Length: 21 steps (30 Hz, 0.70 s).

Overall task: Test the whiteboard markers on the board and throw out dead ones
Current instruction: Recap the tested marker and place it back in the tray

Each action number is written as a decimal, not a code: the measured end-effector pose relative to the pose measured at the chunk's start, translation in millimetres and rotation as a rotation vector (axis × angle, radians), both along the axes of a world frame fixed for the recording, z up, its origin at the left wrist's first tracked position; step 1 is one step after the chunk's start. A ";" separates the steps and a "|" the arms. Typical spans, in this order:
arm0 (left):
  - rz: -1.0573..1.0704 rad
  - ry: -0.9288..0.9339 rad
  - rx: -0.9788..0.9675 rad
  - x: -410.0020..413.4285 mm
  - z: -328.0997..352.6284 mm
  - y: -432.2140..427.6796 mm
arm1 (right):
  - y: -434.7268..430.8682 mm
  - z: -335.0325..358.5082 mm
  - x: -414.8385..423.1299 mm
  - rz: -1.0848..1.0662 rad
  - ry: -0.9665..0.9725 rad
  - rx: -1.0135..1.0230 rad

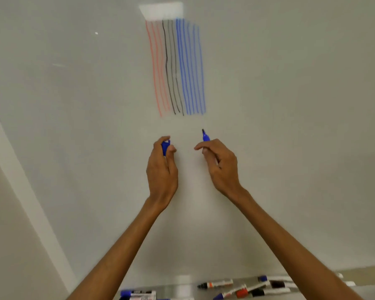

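The whiteboard point(290, 105) fills the view and carries a block of vertical test lines point(178, 68): red on the left, black in the middle, blue on the right. My right hand point(219, 167) grips an uncapped blue marker point(205, 136), its dark tip pointing up just below the blue lines and off the board's marks. My left hand point(162, 169) pinches the blue cap point(165, 146) between thumb and fingers, a hand's width left of the marker.
A metal tray point(182, 289) along the board's bottom edge holds several markers point(247, 287) in red, black and blue, some capped. More markers point(139, 295) lie at its left. A white board frame point(20, 180) runs diagonally at the left.
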<state>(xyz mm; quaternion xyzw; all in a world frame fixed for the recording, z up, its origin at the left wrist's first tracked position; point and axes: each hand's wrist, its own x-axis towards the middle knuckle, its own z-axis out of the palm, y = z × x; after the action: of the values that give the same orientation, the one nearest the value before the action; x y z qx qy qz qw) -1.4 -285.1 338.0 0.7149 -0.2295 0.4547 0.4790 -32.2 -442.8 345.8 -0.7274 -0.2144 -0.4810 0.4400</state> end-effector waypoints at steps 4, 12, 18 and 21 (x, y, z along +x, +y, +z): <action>0.080 -0.163 -0.064 19.6 70.0 12.6 | -2.4 70.1 -0.2 0.216 -0.037 0.104; 0.221 -0.292 -0.029 64.1 192.1 34.4 | -11.8 165.8 6.9 0.258 -0.210 0.050; 0.282 -0.380 0.061 89.9 243.3 39.2 | -22.1 213.8 26.3 0.260 -0.207 0.267; 0.347 -0.433 0.082 99.3 241.2 38.1 | -28.4 230.9 38.4 0.288 -0.233 0.275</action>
<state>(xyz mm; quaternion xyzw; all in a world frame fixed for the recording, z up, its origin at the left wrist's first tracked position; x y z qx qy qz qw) 97.9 -247.0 579.2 0.6484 -0.2190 0.6625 0.3045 6.3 -471.2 576.8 -0.5621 -0.2979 -0.5188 0.5711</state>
